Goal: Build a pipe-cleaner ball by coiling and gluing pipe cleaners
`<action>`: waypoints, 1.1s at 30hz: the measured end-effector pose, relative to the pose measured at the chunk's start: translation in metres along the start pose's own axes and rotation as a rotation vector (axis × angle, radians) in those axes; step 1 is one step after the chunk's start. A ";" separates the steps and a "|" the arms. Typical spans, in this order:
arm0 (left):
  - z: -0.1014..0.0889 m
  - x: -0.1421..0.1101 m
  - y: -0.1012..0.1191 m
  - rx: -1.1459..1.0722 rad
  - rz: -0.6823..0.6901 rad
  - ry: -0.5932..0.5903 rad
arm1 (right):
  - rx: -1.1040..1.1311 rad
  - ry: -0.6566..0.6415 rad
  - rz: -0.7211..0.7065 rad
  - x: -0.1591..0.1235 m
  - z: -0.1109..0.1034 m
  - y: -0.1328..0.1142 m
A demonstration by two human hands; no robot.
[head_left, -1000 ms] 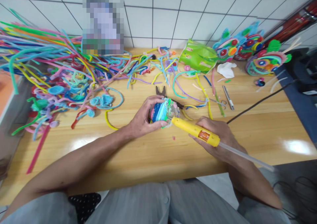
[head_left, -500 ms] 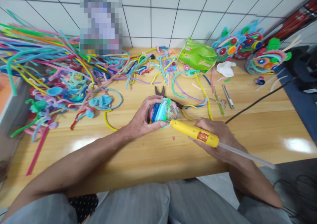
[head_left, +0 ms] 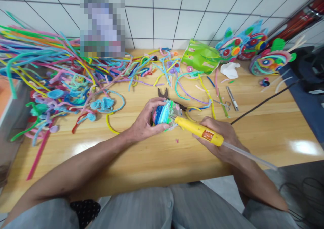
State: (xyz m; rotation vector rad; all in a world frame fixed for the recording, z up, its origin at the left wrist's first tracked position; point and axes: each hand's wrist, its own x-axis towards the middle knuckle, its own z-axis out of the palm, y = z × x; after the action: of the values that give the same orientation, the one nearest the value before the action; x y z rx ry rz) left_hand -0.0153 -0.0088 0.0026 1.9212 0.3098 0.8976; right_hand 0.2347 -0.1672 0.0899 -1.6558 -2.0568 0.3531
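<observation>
My left hand [head_left: 146, 119] is wrapped round the left side of a rounded craft piece [head_left: 163, 114], banded in pink, blue, white and green pipe cleaners, with a clear-looking right end. In my right hand [head_left: 217, 133] is a yellow hot glue gun [head_left: 194, 128], a translucent glue stick [head_left: 249, 154] sticking out of its back. The gun's nozzle points at the right part of the craft piece, touching or very close; I cannot tell which. Just behind the piece lie dark pliers [head_left: 163, 93], their handles partly hidden by it.
A large heap of pipe cleaners [head_left: 73, 84] covers the left side. To the right lie small scissors [head_left: 225, 104], a utility knife [head_left: 232, 98] and a black cord [head_left: 263, 102]. A green packet [head_left: 201, 57] and several decorated figures [head_left: 269, 62] stand along the back.
The glue gun's nozzle has shifted slightly up along the craft piece, from its lower edge onto its right part. My left hand keeps its hold.
</observation>
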 end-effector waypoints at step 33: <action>0.004 -0.003 0.003 -0.090 -0.191 0.060 | -0.097 0.684 0.948 -0.045 -0.072 0.176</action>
State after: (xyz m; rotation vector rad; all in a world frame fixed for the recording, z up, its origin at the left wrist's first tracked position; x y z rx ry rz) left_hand -0.0150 -0.0150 0.0028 1.7521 0.4729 0.8285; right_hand 0.4273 -0.1752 0.0581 -2.3037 -0.7343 -0.0423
